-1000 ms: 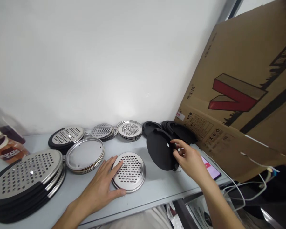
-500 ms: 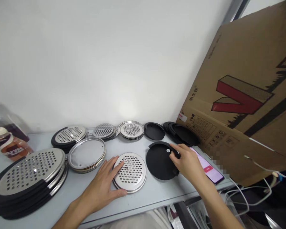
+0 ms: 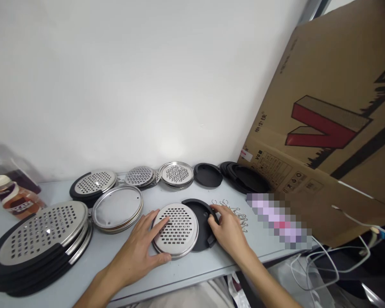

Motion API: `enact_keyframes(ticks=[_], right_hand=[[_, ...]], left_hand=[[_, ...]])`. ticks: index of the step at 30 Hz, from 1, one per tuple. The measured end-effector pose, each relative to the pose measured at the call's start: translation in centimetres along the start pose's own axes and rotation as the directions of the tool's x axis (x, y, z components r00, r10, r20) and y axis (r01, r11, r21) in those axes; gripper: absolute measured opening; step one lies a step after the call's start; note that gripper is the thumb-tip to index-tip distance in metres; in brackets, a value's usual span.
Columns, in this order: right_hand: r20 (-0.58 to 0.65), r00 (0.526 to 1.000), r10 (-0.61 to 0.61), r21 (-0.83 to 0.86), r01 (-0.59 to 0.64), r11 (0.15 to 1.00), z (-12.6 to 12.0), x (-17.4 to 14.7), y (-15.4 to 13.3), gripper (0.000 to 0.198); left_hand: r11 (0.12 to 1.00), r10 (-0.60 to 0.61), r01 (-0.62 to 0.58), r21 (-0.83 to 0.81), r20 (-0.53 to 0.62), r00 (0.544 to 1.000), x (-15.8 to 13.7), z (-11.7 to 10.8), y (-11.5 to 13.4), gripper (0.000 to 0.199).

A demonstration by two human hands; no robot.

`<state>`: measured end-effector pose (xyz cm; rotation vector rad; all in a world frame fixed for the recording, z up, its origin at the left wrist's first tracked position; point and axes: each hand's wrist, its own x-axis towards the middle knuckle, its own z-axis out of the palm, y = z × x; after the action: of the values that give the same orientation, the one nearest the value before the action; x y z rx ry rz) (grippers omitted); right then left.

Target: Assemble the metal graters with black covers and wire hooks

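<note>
A round metal grater plate [image 3: 176,226] with rows of slots lies in front of me. My left hand [image 3: 141,244] holds it at its left side, with the index finger on top and the thumb along the near edge. A black round base with a raised curved rim [image 3: 199,218] sits just right of the plate, its left part hidden beneath the plate. My right hand [image 3: 227,226] grips that base by the rim at its right side, thumb on the inside. Several small wire hooks [image 3: 242,218] lie scattered behind and right of my right hand.
Rimmed graters [image 3: 41,235] are stacked at left, beside stacked plain metal discs [image 3: 117,207]. Metal grater plates [image 3: 176,174] and black bases [image 3: 208,175] line the wall. Bottles [image 3: 16,196] stand far left. A blurred phone [image 3: 276,220] and a cardboard box [image 3: 308,149] are at right.
My right hand has slid the black base left, and the base's left part is now under the grater plate. Small hooks now show where hand and base were. My left hand has barely moved.
</note>
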<state>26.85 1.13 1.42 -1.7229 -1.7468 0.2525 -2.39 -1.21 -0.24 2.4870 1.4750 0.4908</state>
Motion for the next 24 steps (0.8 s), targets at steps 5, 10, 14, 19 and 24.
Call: enact_keyframes(ticks=[5, 10, 14, 19, 24], right_hand=[[0.104, 0.994, 0.034, 0.117, -0.047, 0.992, 0.1, -0.9, -0.8, 0.037], [0.33, 0.943, 0.047, 0.367, -0.174, 0.914, -0.1, -1.8, -0.9, 0.054], [0.38, 0.925, -0.003, 0.483, -0.195, 0.854, 0.2, -2.0, -0.9, 0.057], [0.383, 0.922, -0.054, 0.497, -0.156, 0.853, 0.2, -2.1, -0.9, 0.063], [0.402, 0.912, -0.08, 0.54, -0.166, 0.825, 0.3, -2.1, -0.8, 0.071]], left_hand=[[0.999, -0.024, 0.025, -0.042, 0.039, 0.999, 0.0, -0.4, 0.1, 0.076], [0.995, -0.034, 0.036, -0.09, 0.016, 0.999, 0.0, -0.7, 0.6, 0.074], [0.995, -0.032, 0.03, -0.096, -0.018, 0.999, 0.2, -0.6, 1.1, 0.074], [0.993, -0.029, 0.024, -0.113, -0.042, 0.999, 0.6, -0.5, 1.4, 0.074], [0.988, -0.029, 0.026, -0.151, -0.022, 0.999, 1.0, -0.7, 1.5, 0.077]])
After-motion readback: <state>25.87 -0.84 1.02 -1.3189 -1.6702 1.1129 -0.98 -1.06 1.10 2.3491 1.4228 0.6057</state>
